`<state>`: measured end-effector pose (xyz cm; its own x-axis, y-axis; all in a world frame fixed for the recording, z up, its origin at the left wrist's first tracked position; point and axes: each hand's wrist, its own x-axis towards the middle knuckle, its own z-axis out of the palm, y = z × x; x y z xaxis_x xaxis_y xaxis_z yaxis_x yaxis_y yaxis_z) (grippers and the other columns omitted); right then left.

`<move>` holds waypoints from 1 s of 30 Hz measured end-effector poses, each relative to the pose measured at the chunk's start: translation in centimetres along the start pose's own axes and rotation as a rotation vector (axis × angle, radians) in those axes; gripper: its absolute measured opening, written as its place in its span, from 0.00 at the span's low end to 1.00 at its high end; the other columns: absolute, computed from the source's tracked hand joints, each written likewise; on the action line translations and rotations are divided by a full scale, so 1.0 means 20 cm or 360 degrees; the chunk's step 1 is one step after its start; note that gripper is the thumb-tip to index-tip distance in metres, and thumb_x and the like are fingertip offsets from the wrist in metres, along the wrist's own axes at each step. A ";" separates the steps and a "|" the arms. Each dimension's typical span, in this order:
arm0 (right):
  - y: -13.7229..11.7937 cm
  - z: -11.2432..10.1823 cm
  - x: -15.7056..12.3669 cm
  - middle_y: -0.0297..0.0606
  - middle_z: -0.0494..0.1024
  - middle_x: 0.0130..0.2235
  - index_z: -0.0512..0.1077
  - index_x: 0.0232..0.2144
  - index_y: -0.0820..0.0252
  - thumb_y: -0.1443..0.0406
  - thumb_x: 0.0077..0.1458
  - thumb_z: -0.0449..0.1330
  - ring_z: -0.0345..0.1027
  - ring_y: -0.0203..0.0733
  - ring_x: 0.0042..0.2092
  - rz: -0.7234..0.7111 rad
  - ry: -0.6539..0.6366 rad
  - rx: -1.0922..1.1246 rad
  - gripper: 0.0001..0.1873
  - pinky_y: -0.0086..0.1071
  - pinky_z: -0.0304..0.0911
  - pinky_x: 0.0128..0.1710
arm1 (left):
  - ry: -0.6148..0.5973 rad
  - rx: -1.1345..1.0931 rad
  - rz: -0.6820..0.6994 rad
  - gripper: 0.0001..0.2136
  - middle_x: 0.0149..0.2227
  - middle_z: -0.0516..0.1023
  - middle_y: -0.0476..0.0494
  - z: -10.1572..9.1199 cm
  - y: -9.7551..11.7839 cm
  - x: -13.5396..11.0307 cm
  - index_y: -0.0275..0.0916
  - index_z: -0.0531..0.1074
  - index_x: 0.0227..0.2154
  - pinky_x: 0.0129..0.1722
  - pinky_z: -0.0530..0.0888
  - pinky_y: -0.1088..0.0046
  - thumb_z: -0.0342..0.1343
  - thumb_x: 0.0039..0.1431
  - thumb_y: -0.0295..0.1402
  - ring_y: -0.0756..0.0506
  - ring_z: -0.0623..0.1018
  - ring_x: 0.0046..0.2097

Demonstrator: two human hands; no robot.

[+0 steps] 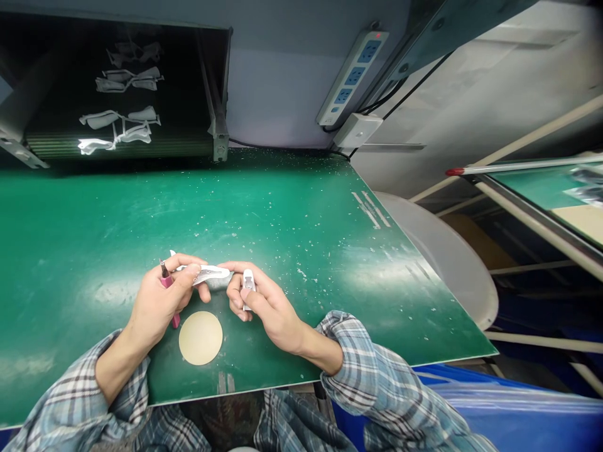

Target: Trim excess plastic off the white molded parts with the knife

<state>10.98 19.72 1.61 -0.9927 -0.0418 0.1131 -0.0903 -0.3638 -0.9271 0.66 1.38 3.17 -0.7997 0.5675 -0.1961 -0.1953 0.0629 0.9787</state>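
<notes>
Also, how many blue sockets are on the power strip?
3. All sit in one row on the white power strip: the top socket, the middle socket and the lower socket. None looks hidden.

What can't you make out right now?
Head view:
- Slender pink tool: middle hidden by the left hand; tip too small to identify.
- Pale flexible strip: ends hidden by fingers.
- White plastic clip: lower part hidden by the right hand.
- White shapes in the dark recess: too dim to identify.
</notes>
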 end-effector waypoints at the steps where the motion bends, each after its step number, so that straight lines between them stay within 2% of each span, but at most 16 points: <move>1: 0.00 0.00 0.00 0.31 0.65 0.33 0.66 0.60 0.58 0.59 0.72 0.53 0.57 0.33 0.28 0.0002 0.0000 -0.0001 0.19 0.31 0.55 0.28 | -0.0001 0.0002 0.0001 0.22 0.24 0.79 0.44 0.00 0.00 0.00 0.34 0.75 0.44 0.17 0.52 0.81 0.62 0.65 0.52 0.56 0.56 0.19; 18: 0.00 -0.01 0.00 0.31 0.66 0.33 0.66 0.59 0.57 0.56 0.72 0.55 0.58 0.34 0.29 0.0001 0.0035 -0.0092 0.19 0.31 0.57 0.29 | -0.0023 0.0042 -0.0049 0.22 0.25 0.80 0.45 0.02 0.00 -0.01 0.36 0.72 0.44 0.15 0.52 0.81 0.61 0.65 0.53 0.56 0.55 0.18; 21: -0.01 -0.01 0.00 0.30 0.68 0.33 0.69 0.57 0.57 0.56 0.69 0.60 0.59 0.34 0.30 0.0050 0.0184 -0.0324 0.19 0.30 0.58 0.31 | -0.0151 0.0063 -0.0067 0.19 0.26 0.82 0.44 0.08 0.00 -0.02 0.37 0.70 0.43 0.18 0.58 0.81 0.60 0.66 0.51 0.54 0.64 0.19; 23: -0.01 -0.02 0.00 0.30 0.68 0.31 0.72 0.52 0.58 0.54 0.67 0.63 0.59 0.34 0.29 0.0115 0.0285 -0.0469 0.18 0.30 0.57 0.31 | -0.0244 0.0077 -0.0087 0.17 0.28 0.83 0.43 0.12 -0.01 -0.04 0.39 0.68 0.43 0.24 0.65 0.79 0.60 0.67 0.49 0.51 0.72 0.24; 25: -0.01 -0.03 0.00 0.30 0.68 0.29 0.75 0.46 0.59 0.51 0.67 0.62 0.57 0.34 0.28 0.0152 0.0339 -0.0550 0.18 0.30 0.56 0.29 | -0.0349 0.0110 -0.0130 0.16 0.28 0.84 0.43 0.13 0.00 -0.05 0.39 0.68 0.43 0.28 0.68 0.77 0.60 0.66 0.47 0.49 0.76 0.27; 28: -0.01 -0.04 0.01 0.30 0.67 0.26 0.76 0.43 0.58 0.46 0.66 0.60 0.57 0.35 0.26 0.0171 0.0379 -0.0580 0.22 0.30 0.55 0.27 | -0.0417 0.0369 -0.0058 0.14 0.26 0.82 0.46 0.08 0.04 -0.05 0.40 0.72 0.43 0.27 0.66 0.75 0.61 0.65 0.45 0.48 0.75 0.26; 30: -0.01 -0.05 0.02 0.30 0.67 0.25 0.76 0.43 0.57 0.44 0.67 0.59 0.58 0.36 0.26 0.0192 0.0416 -0.0545 0.23 0.30 0.55 0.26 | -0.0201 0.0724 0.0141 0.13 0.26 0.80 0.48 -0.02 0.07 -0.03 0.41 0.75 0.43 0.29 0.66 0.74 0.59 0.66 0.45 0.48 0.74 0.26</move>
<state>10.46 20.73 1.52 -0.9806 0.1878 -0.0563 0.0496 -0.0397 -0.9980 0.69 0.88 4.59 -0.7212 0.6804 -0.1296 0.1611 0.3468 0.9240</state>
